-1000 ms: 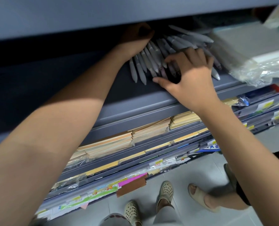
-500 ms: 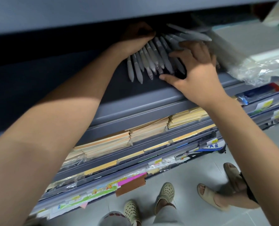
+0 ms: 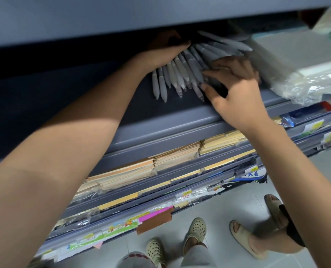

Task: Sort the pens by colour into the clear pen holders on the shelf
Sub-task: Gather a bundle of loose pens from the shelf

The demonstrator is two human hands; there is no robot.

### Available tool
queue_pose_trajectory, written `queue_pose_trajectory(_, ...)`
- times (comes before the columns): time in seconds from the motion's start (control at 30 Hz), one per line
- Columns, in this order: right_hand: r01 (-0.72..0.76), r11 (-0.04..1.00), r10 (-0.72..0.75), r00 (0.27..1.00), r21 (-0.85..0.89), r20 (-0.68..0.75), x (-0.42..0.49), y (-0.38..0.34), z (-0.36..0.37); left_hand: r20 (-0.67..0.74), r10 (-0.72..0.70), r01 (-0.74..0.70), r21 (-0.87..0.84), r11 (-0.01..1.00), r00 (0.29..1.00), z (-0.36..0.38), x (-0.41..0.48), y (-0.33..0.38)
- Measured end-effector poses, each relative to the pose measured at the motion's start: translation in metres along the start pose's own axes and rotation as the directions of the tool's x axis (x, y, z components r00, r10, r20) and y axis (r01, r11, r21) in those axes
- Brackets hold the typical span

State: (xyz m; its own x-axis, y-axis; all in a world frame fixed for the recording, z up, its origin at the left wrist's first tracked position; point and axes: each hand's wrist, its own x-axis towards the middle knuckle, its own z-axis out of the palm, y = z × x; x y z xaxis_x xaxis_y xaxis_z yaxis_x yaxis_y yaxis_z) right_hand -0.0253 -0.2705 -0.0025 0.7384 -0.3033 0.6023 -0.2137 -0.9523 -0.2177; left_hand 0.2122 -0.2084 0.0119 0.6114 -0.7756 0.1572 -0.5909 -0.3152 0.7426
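Several grey pens (image 3: pixel 177 76) lie fanned out on a dark grey shelf (image 3: pixel 160 117), tips pointing toward me. My left hand (image 3: pixel 166 49) reaches deep under the shelf above and curls over the pens' far ends, gripping the bunch. My right hand (image 3: pixel 236 82) rests on the right side of the fan, fingers bent over several pens and thumb pressing a pen near its tip. More grey pens (image 3: pixel 224 43) lie spread behind my right hand. No clear pen holder is visible.
A plastic-wrapped stack of paper (image 3: pixel 304 66) sits right of the pens. Lower shelves hold stacks of tan envelopes (image 3: pixel 172 157) and price labels. On the tiled floor below are my feet in perforated clogs (image 3: pixel 195 229) and another person's sandalled feet (image 3: pixel 244 236).
My right hand slid left and closer to my left hand, squeezing the fanned pens into a tighter bunch. My left hand stayed at the pens' far ends.
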Motion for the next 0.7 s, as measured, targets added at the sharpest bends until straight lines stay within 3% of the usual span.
queue_pose_trajectory(0.27, 0.030, 0.997, -0.038, 0.992, 0.070, 0.121, -0.006, 0.005, -0.009, -0.067, 0.018, -0.017, 0.013, 1.000, 0.998, 0.000, 0.002, 0.001)
queue_pose_trajectory(0.5, -0.078, 0.996, 0.076, 0.995, 0.040, 0.057, 0.004, 0.007, -0.003, -0.074, 0.032, -0.033, -0.016, 0.999, 0.997, -0.001, -0.001, 0.002)
queue_pose_trajectory(0.7, -0.061, 0.996, 0.053, 0.991, 0.060, 0.124, -0.002, 0.012, -0.017, -0.086, 0.009, -0.013, -0.052, 0.999, 0.996, -0.003, -0.004, 0.003)
